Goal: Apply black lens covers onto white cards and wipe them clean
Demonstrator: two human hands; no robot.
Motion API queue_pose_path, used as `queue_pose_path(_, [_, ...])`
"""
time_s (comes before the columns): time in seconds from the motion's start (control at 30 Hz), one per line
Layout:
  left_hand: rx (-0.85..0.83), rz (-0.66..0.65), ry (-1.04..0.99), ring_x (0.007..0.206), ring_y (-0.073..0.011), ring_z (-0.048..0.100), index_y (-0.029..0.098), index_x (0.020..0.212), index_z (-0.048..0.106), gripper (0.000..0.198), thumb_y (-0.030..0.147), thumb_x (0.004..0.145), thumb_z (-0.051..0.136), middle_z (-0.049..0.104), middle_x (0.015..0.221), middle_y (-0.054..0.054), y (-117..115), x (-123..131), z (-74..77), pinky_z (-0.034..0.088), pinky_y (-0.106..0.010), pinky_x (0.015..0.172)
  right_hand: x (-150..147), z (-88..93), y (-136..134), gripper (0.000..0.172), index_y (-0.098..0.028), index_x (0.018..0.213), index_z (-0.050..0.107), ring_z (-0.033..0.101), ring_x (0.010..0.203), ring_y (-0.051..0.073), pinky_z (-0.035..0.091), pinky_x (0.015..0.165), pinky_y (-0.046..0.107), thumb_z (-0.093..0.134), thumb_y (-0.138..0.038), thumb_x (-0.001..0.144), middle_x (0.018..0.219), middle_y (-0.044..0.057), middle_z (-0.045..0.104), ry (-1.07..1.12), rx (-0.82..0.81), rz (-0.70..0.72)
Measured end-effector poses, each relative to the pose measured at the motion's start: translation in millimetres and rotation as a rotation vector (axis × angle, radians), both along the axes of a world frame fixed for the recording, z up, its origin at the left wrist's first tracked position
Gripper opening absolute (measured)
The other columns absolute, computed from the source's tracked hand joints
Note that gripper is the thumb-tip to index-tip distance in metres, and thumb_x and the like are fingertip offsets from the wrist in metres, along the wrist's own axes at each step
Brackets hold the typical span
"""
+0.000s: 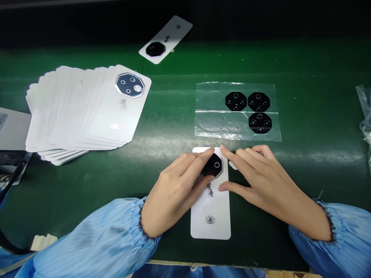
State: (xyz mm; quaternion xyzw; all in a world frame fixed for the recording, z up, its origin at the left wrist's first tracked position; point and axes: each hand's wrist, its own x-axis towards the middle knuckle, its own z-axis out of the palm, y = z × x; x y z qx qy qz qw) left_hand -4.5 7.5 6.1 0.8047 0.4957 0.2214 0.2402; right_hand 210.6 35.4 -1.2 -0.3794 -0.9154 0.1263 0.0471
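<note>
A white phone back cover [210, 210] lies lengthwise on the green mat in front of me. My left hand [176, 189] rests on its left side, fingers stretched out and pressing the black octagonal camera piece [215, 166] at the cover's top. My right hand [257, 175] lies flat at the cover's right edge, index fingertip touching the top corner and thumb against the side. Neither hand grips anything.
A fanned stack of white covers [81, 112] lies at left, its top one bearing a camera ring [130, 85]. A clear film sheet [208, 116] carries three black octagonal pieces [259, 102]. Another cover [165, 39] lies at the back. A plastic bag [365, 116] sits far right.
</note>
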Motion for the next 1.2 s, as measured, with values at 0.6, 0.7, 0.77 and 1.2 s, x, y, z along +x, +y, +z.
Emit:
queue_pose_path(0.6, [-0.023,-0.104,-0.059,0.120,-0.0249,0.045,0.017,0.142,0.025,0.077,0.047,0.081,0.062,0.051,0.129,-0.013,8,-19,-14.1,0.042,-0.041,0.099,-25,9.3,-15,0.047,-0.009,0.132,0.044,0.046,0.077,0.018,0.035,0.073,0.039,0.039,-0.008,0.085,0.088,0.008,0.054,0.088,-0.076,0.117])
queue_pose_path(0.7, [0.012,-0.111,-0.028,0.121,-0.0275,0.045,0.018,0.141,0.026,0.078,0.050,0.080,0.061,0.050,0.130,-0.014,10,-19,-12.7,0.042,-0.045,0.098,-26,8.8,-15,0.047,-0.015,0.129,0.048,0.048,0.073,0.017,0.036,0.071,0.038,0.040,-0.008,0.084,0.088,0.006,0.057,0.132,-0.121,0.054])
queue_pose_path(0.77, [0.004,-0.113,-0.010,0.118,-0.0285,0.046,0.017,0.140,0.028,0.078,0.050,0.079,0.064,0.049,0.127,-0.014,12,-18,-12.9,0.043,-0.047,0.096,-25,8.0,-13,0.040,-0.020,0.123,0.051,0.047,0.066,0.014,0.038,0.066,0.034,0.043,-0.010,0.085,0.084,0.003,0.058,0.250,-0.228,-0.087])
queue_pose_path(1.2, [-0.440,0.269,-0.843,0.095,-0.0194,0.064,0.021,0.120,0.047,0.044,0.025,0.080,0.066,0.054,0.119,-0.011,-3,-3,-8.1,0.060,-0.028,0.067,-28,26.8,-12,0.023,-0.016,0.076,0.060,0.057,0.063,0.014,0.043,0.055,0.025,0.064,-0.039,0.079,0.072,0.002,0.062,0.730,-1.000,-0.557])
